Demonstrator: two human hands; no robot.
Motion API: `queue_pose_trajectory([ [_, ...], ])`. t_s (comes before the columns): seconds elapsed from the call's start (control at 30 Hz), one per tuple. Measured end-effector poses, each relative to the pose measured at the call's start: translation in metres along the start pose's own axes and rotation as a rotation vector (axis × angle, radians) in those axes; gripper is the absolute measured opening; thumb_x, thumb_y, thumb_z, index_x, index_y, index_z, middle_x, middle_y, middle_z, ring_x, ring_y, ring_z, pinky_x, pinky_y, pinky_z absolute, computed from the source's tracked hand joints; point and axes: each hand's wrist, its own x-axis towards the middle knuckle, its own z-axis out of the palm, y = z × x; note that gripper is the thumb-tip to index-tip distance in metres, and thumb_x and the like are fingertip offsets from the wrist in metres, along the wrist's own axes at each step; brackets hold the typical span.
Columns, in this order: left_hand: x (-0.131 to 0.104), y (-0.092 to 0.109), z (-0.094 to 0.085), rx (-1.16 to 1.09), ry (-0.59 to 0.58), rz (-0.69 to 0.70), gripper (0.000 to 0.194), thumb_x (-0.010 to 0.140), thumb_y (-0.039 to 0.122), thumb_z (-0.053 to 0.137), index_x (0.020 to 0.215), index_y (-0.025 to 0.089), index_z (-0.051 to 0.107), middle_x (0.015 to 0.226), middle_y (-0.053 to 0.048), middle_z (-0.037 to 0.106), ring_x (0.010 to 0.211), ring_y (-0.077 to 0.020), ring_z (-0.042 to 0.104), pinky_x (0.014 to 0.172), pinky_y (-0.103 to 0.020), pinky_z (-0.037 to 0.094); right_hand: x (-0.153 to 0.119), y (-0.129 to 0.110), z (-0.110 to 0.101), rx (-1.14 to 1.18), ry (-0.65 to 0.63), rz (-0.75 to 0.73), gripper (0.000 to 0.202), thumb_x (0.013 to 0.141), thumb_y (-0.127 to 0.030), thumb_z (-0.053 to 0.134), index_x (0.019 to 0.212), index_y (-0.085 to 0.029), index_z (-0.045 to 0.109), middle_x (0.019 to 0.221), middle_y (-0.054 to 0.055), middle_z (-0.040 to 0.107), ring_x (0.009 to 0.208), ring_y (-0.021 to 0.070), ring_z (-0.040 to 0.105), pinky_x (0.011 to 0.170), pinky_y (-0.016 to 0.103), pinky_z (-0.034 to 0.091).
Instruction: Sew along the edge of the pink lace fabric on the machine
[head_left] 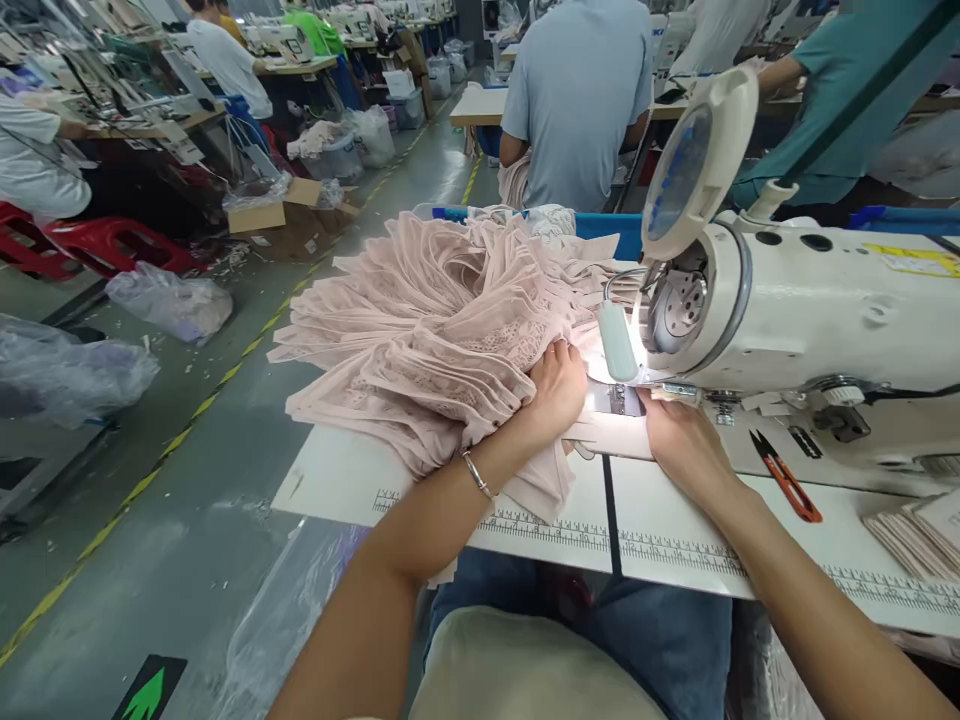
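A large heap of pale pink lace fabric pieces [420,310] lies on the left of the sewing table [525,540]. My left hand [559,388] is closed on the right edge of this pink fabric, just left of the needle area. Beside the presser foot [618,398], my right hand [679,435] holds down a flat pink strip [615,437], with fingertips partly hidden under the machine head. The white sewing machine [832,310] has its lamp lit over the needle area. A pale green block [617,342] hangs in front of the machine head.
Orange-handled snips [787,478] lie right of my right hand. A stack of pink pieces [919,535] sits at the table's right edge. A round magnifier [694,165] stands above the machine head. Ahead, a person in a light blue shirt [581,100] sits beyond a blue bin [600,228].
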Motion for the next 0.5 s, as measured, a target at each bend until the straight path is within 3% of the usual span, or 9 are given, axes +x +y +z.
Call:
queue_pose_trajectory([
  [0.07, -0.014, 0.001, -0.008, 0.052, 0.006, 0.084, 0.024, 0.098, 0.004, 0.046, 0.117, 0.007, 0.062, 0.116, -0.018, 0.063, 0.112, -0.0264, 0.061, 0.093, -0.035, 0.049, -0.001, 0.003, 0.004, 0.011, 0.071, -0.005, 0.048, 0.094, -0.011, 0.033, 0.129, -0.014, 0.064, 0.099, 0.017, 0.074, 0.087, 0.0296, 0.063, 0.083, 0.044, 0.048],
  [0.13, -0.039, 0.0, -0.016, 0.114, 0.019, 0.267, 0.022, 0.095, 0.001, 0.049, 0.108, 0.01, 0.064, 0.111, -0.016, 0.064, 0.109, -0.0261, 0.06, 0.088, -0.033, 0.049, -0.003, -0.001, 0.002, 0.039, 0.166, -0.025, 0.043, 0.098, -0.018, 0.034, 0.127, -0.012, 0.065, 0.099, 0.019, 0.073, 0.092, 0.0312, 0.063, 0.086, 0.046, 0.048],
  [0.23, -0.087, -0.005, -0.03, 0.256, 0.036, 0.371, 0.021, 0.095, 0.004, 0.047, 0.1, 0.01, 0.066, 0.104, -0.017, 0.066, 0.104, -0.028, 0.061, 0.093, -0.04, 0.047, -0.009, -0.02, -0.009, 0.174, 0.234, -0.256, 0.037, 0.101, -0.027, 0.039, 0.125, -0.016, 0.066, 0.111, 0.016, 0.072, 0.102, 0.0287, 0.064, 0.088, 0.043, 0.051],
  [0.33, -0.128, -0.018, -0.047, 0.243, -0.183, 0.55, 0.01, 0.091, 0.008, 0.059, 0.091, 0.011, 0.069, 0.094, -0.014, 0.069, 0.091, -0.0258, 0.063, 0.088, -0.039, 0.048, -0.013, -0.045, -0.023, 0.224, 0.18, -0.578, 0.032, 0.102, -0.024, 0.042, 0.122, -0.02, 0.066, 0.112, 0.012, 0.072, 0.105, 0.025, 0.064, 0.084, 0.039, 0.052],
  [0.43, -0.145, -0.03, -0.058, -0.018, -0.559, 0.807, 0.014, 0.095, 0.021, 0.066, 0.081, 0.018, 0.069, 0.078, -0.004, 0.069, 0.067, -0.0177, 0.061, 0.064, -0.03, 0.046, -0.018, -0.055, -0.032, 0.129, 0.23, -0.632, 0.024, 0.101, -0.017, 0.047, 0.098, -0.018, 0.07, 0.087, 0.007, 0.07, 0.081, 0.021, 0.06, 0.073, 0.035, 0.047],
  [0.47, -0.146, -0.033, -0.059, -0.093, -0.652, 0.846, 0.018, 0.097, 0.027, 0.067, 0.08, 0.02, 0.068, 0.073, -0.001, 0.068, 0.062, -0.0161, 0.059, 0.057, -0.028, 0.042, -0.021, -0.054, -0.033, 0.101, 0.255, -0.621, 0.023, 0.1, -0.015, 0.048, 0.092, -0.018, 0.069, 0.081, 0.005, 0.068, 0.075, 0.02, 0.058, 0.072, 0.034, 0.045],
  [0.5, -0.143, -0.033, -0.058, -0.134, -0.664, 0.846, 0.018, 0.098, 0.029, 0.066, 0.082, 0.02, 0.068, 0.072, 0.0, 0.067, 0.06, -0.0155, 0.059, 0.053, -0.027, 0.04, -0.024, -0.051, -0.035, 0.085, 0.278, -0.607, 0.023, 0.1, -0.013, 0.049, 0.089, -0.018, 0.069, 0.079, 0.005, 0.067, 0.074, 0.0196, 0.057, 0.072, 0.034, 0.045],
])
